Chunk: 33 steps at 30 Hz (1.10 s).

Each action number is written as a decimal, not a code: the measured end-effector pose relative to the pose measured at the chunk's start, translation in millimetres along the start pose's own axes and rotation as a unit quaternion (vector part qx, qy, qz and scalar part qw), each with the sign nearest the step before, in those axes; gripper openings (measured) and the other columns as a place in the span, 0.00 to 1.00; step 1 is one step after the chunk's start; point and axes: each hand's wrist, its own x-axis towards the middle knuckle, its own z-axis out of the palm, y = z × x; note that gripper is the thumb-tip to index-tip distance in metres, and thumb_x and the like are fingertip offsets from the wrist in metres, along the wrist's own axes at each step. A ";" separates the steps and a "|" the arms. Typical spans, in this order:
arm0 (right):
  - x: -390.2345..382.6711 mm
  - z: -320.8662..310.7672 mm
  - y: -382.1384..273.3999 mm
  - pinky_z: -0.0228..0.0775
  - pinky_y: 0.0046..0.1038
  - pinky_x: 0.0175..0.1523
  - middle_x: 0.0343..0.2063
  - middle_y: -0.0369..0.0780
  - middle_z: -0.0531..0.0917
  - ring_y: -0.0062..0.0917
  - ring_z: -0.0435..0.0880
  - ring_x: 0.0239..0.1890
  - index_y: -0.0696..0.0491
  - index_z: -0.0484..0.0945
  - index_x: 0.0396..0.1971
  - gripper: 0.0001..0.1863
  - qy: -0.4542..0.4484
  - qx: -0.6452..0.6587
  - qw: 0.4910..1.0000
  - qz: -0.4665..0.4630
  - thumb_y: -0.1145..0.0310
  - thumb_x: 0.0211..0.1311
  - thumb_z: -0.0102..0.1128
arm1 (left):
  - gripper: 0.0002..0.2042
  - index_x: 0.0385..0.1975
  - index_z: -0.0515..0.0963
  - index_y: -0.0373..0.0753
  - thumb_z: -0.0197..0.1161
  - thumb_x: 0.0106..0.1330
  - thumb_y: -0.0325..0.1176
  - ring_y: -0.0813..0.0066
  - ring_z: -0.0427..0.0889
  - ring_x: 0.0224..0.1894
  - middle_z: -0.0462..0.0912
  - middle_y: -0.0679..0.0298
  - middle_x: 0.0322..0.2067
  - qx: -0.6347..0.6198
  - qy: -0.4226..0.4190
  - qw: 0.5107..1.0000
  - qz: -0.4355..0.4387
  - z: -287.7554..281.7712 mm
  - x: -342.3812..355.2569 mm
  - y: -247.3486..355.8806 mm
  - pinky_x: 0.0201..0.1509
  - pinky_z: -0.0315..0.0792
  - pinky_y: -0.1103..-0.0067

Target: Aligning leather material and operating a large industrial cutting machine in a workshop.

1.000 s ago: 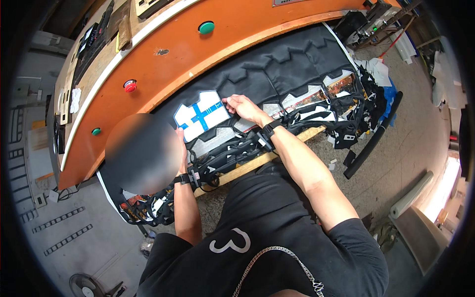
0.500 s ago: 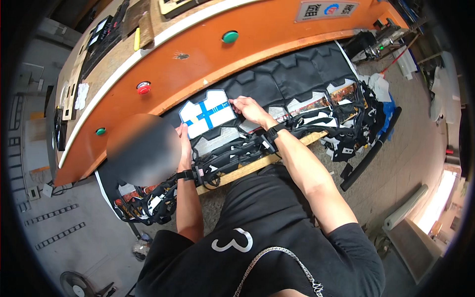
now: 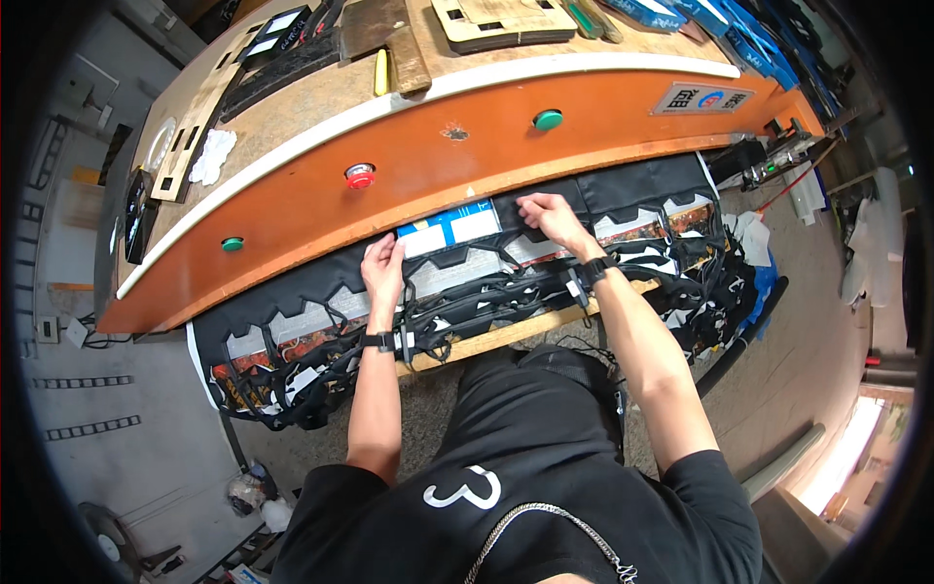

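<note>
A white panel with blue bands (image 3: 457, 230) lies on black cut material (image 3: 607, 185), its back part tucked under the orange bench front. My left hand (image 3: 383, 267) is just beside the panel's left end, with loosely bent fingers slightly apart and holding nothing visible. Right of the panel, over the black material, my right hand (image 3: 553, 219) has its fingers curled together, apart from the panel, with nothing seen in them. Black strips and offcuts (image 3: 292, 389) lie along the near side, above a wooden bar (image 3: 506, 337).
The orange bench front (image 3: 448, 127) carries green buttons (image 3: 547, 120) and a red button (image 3: 360, 175). Templates and tools (image 3: 501, 21) lie on its top. A dark metal mechanism (image 3: 749, 161) stands at right, near a black roll (image 3: 749, 326). A fan (image 3: 112, 535) is at lower left.
The white-blue panel has gone farther back under the orange front, my right hand has come off its edge, my left hand has shifted beside it, and the view has swung.
</note>
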 end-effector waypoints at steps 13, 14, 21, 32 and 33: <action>-80.3 -62.8 -14.1 0.73 0.20 0.38 0.28 0.34 0.85 0.14 0.79 0.29 0.59 0.86 0.37 0.09 0.150 0.050 0.987 -0.042 0.68 0.71 0.63 | 0.04 0.28 0.80 0.36 0.68 0.60 0.20 0.67 0.70 0.21 0.70 0.63 0.20 0.211 0.127 0.932 0.267 -9.5 -165.3 14.4 0.26 0.66 0.71; -84.2 -57.5 -14.4 0.72 0.20 0.38 0.27 0.33 0.85 0.14 0.79 0.29 0.58 0.86 0.37 0.08 0.144 0.069 0.986 -0.046 0.69 0.71 0.63 | 0.05 0.26 0.79 0.36 0.67 0.59 0.19 0.63 0.71 0.22 0.70 0.63 0.19 0.235 0.142 0.912 0.304 -5.9 -166.6 10.1 0.27 0.67 0.67; -109.9 -32.2 -36.2 0.67 0.20 0.36 0.23 0.32 0.82 0.12 0.76 0.27 0.55 0.80 0.27 0.14 0.117 0.098 0.983 -0.106 0.63 0.72 0.66 | 0.03 0.27 0.81 0.36 0.68 0.58 0.20 0.63 0.75 0.22 0.72 0.63 0.18 0.234 0.143 0.930 0.243 -5.7 -169.5 -7.1 0.27 0.70 0.67; -155.7 -27.7 -108.1 0.65 0.21 0.37 0.23 0.30 0.75 0.13 0.70 0.28 0.55 0.72 0.23 0.18 0.122 0.039 0.969 -0.210 0.64 0.71 0.68 | 0.16 0.55 0.79 0.31 0.66 0.68 0.24 0.63 0.82 0.47 0.83 0.52 0.51 0.190 0.388 0.886 0.167 -100.2 -116.5 51.4 0.49 0.75 0.71; -156.1 -27.3 -113.8 0.66 0.22 0.38 0.23 0.31 0.75 0.14 0.70 0.29 0.56 0.73 0.25 0.17 0.151 -0.038 0.953 -0.260 0.65 0.70 0.68 | 0.22 0.63 0.74 0.32 0.64 0.70 0.26 0.59 0.78 0.57 0.78 0.50 0.59 0.240 0.419 0.847 0.220 -111.3 -107.8 62.9 0.57 0.72 0.68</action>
